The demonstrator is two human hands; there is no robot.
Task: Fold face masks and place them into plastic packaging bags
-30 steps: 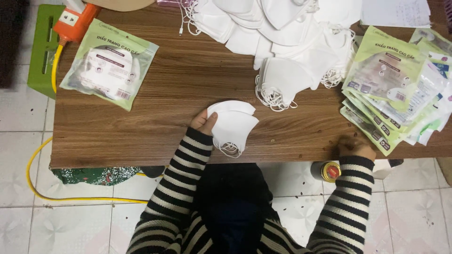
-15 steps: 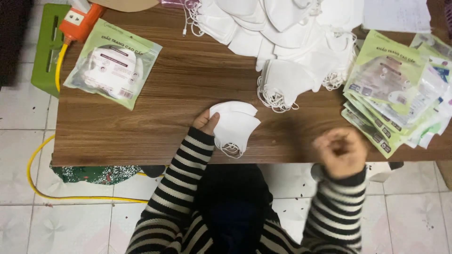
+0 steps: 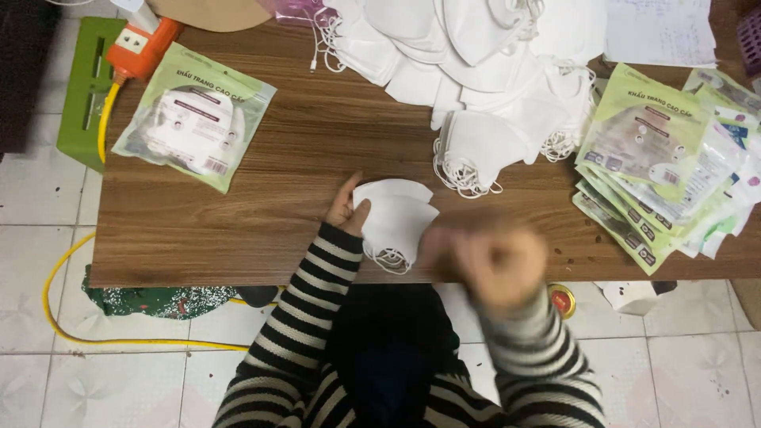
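Brown wood-grain table (image 3: pixel 317 143) on a pale tiled floor (image 3: pixel 40 261), seen from above. Far left: one green stand (image 3: pixel 79 95), one orange power strip (image 3: pixel 143 47), one yellow cable (image 3: pixel 63 317) looping over the tiles. One green sealed mask packet (image 3: pixel 194 117) lies flat on the left of the table. Left hand (image 3: pixel 346 208) near the front edge, fingers partly curled, pinching the left rim of one folded white mask (image 3: pixel 396 218) that rests on the table. Right hand (image 3: pixel 495 265) just right of that mask, blurred, looks fisted; cannot tell if it holds anything. Heap of loose white masks (image 3: pixel 483 71) at top centre, too overlapped to count. Stack of green packets (image 3: pixel 658 166) fanned at right, roughly six or more. One white paper sheet (image 3: pixel 658 32) at top right.
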